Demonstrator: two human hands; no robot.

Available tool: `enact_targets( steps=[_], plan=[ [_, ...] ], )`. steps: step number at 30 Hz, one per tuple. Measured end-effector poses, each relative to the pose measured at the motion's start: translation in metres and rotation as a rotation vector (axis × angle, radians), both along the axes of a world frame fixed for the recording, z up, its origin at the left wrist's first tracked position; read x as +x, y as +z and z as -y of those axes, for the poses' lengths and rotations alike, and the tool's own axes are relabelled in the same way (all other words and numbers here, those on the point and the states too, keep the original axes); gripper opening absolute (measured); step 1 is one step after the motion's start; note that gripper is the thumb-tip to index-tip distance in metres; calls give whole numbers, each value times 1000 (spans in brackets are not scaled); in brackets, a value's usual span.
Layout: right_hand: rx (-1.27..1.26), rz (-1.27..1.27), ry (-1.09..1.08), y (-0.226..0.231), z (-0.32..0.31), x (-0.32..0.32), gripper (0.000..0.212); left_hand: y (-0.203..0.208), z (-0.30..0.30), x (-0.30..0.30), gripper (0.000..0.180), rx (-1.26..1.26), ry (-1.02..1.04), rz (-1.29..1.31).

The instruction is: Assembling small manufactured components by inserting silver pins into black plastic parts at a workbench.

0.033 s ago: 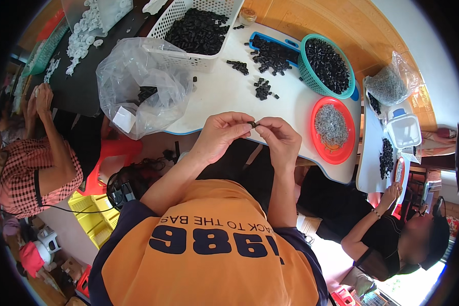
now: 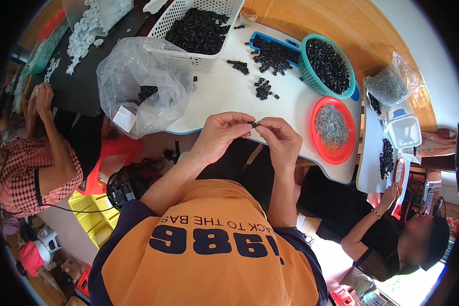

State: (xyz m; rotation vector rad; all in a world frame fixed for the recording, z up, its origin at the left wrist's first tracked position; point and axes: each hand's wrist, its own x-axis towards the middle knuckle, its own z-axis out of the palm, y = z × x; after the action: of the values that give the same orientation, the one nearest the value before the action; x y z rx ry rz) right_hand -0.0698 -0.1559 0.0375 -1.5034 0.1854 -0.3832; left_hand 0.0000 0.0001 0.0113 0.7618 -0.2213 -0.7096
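Observation:
Both my hands meet over the front edge of the white table (image 2: pixel 214 99), fingertips pinched together. Between them is a small black part (image 2: pixel 253 124), its shape mostly covered by the fingers. My left hand (image 2: pixel 221 135) grips it from the left and my right hand (image 2: pixel 279 135) from the right. Beyond the hands lies a little heap of loose black parts (image 2: pixel 263 89). To the right, a red plate (image 2: pixel 349 145) holds a pile of small, shiny, clear-grey pieces (image 2: pixel 331 125).
A white basket (image 2: pixel 214 60) and a teal basket (image 2: pixel 303 64) hold black parts. A clear plastic bag (image 2: pixel 112 86) hangs over the table's left edge. More black parts spill from a blue tray (image 2: pixel 262 36). Co-workers sit at both sides, a checked shirt (image 2: pixel 45 173) at left.

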Motion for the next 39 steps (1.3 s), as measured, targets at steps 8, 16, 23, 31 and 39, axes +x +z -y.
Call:
enact_targets(
  steps=[8, 16, 23, 31, 39],
  plan=[
    [54, 60, -15, -3, -6, -3, 13, 4, -5, 0, 20, 40, -31, 29],
    [-472, 147, -109, -10, -10, -6, 15, 1, -6, 0, 18, 64, -4, 68],
    [-673, 328, -195, -22, -20, -4, 25, -8, -7, 0, 19, 52, -90, -216],
    [-542, 120, -85, -13, -13, -8, 35, -10, -7, 0, 26, -9, -215, -339],
    [-278, 4, 111, -21, -9, -14, 40, -16, -5, 0, 25, -76, -371, -405]
  ],
)
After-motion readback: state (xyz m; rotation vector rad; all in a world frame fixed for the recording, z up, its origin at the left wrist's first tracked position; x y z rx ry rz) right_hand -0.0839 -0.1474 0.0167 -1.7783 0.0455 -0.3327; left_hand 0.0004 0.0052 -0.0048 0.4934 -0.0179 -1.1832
